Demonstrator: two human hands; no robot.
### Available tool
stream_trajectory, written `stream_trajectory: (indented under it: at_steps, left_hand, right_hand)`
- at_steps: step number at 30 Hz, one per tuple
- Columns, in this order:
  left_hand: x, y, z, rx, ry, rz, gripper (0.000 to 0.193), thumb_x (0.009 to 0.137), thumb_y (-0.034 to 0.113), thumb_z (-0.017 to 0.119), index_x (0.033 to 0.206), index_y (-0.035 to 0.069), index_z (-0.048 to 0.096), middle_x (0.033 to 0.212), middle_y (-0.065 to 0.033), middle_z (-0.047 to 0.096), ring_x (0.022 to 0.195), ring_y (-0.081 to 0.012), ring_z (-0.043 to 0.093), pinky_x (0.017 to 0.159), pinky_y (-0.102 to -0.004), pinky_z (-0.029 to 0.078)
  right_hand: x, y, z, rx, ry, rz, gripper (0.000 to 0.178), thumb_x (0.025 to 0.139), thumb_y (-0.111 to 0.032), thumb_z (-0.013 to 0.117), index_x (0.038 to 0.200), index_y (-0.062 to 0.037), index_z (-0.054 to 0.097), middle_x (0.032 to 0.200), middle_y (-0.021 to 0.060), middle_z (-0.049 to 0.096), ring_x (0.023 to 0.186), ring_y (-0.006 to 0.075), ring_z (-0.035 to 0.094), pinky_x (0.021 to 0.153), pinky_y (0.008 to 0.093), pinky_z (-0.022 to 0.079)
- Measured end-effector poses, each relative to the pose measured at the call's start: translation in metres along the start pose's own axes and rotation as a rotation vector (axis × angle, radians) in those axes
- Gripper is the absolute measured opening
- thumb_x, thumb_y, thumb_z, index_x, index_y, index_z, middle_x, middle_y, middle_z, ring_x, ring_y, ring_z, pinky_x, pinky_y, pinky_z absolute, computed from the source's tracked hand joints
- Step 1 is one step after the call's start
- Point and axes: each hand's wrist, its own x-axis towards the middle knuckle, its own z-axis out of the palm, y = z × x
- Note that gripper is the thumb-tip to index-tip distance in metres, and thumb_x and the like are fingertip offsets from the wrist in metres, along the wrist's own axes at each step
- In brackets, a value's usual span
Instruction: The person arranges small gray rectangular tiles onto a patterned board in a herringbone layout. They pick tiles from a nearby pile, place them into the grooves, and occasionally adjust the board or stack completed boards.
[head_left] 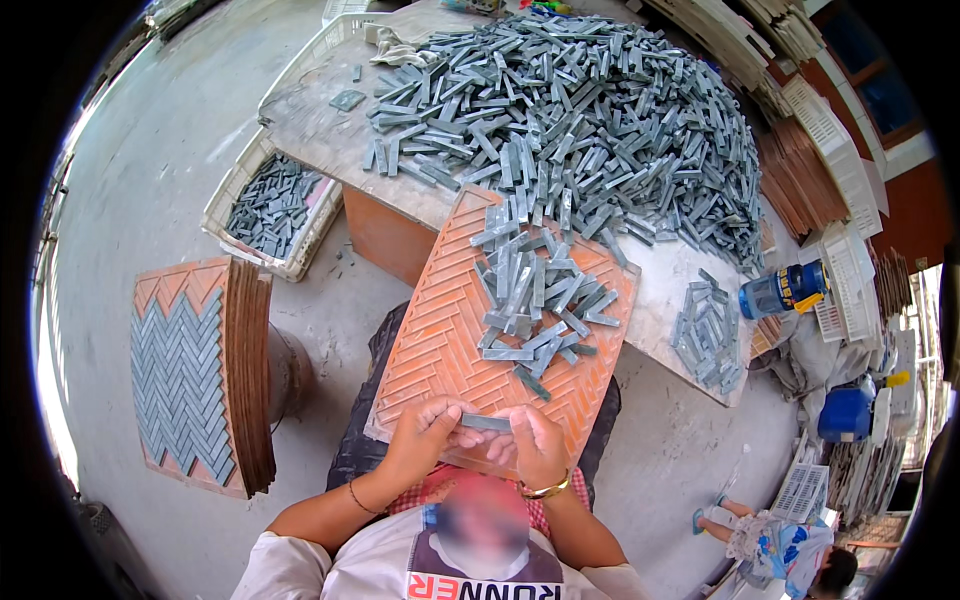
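Between my two hands is one narrow grey stone strip (487, 422), held level by its ends. My left hand (428, 432) pinches one end and my right hand (536, 442) pinches the other. Below them on my lap lies an orange mold board (425, 345) with herringbone grooves, tilted up against the table. Loose grey strips (535, 285) lie in a jumbled heap over its far half, and a darker strip (532, 383) sits apart at the heap's near edge. The grooves nearest my hands hold no strips.
A stone-strip mound (600, 110) covers the far table (310, 125), with a smaller pile (708, 335) near a blue jug (785, 290). At left, a filled herringbone panel (180, 375) tops stacked boards; a crate (222, 215) holds strips. A child (785, 545) is at lower right.
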Motion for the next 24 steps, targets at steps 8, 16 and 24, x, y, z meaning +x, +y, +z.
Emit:
stream_trajectory:
  at_steps: [8,16,24]
  left_hand:
    - [0.001,0.003,-0.001,0.103,-0.034,0.105,0.020,0.095,0.010,0.055,0.108,-0.003,0.058,0.089,-0.0076,0.065,0.081,-0.0152,0.066,0.073,-0.0248,0.054]
    - [0.000,0.016,-0.024,0.650,0.112,0.175,0.012,0.086,-0.001,0.058,0.096,-0.003,0.064,0.087,-0.0081,0.065,0.073,-0.0113,0.060,0.066,-0.0259,0.050]
    - [-0.011,0.045,-0.066,1.162,0.459,0.650,0.011,0.075,-0.002,0.066,0.085,0.004,0.066,0.088,-0.0112,0.059,0.071,-0.0291,0.058,0.063,-0.0344,0.047]
  right_hand:
    - [-0.001,0.002,-0.002,-0.032,0.000,-0.007,0.036,0.102,-0.026,0.040,0.103,0.0053,0.056,0.079,0.0114,0.067,0.057,0.0119,0.063,0.048,0.0205,0.047]
    - [0.010,0.012,-0.024,-0.412,0.229,-0.267,0.023,0.095,-0.016,0.054,0.107,0.0030,0.058,0.079,0.0087,0.067,0.062,0.0091,0.062,0.051,0.0208,0.047]
    - [0.019,0.034,-0.053,-0.822,0.335,-0.544,0.026,0.077,-0.002,0.071,0.101,0.0020,0.062,0.089,0.0094,0.060,0.060,0.0116,0.055,0.052,0.0239,0.046]
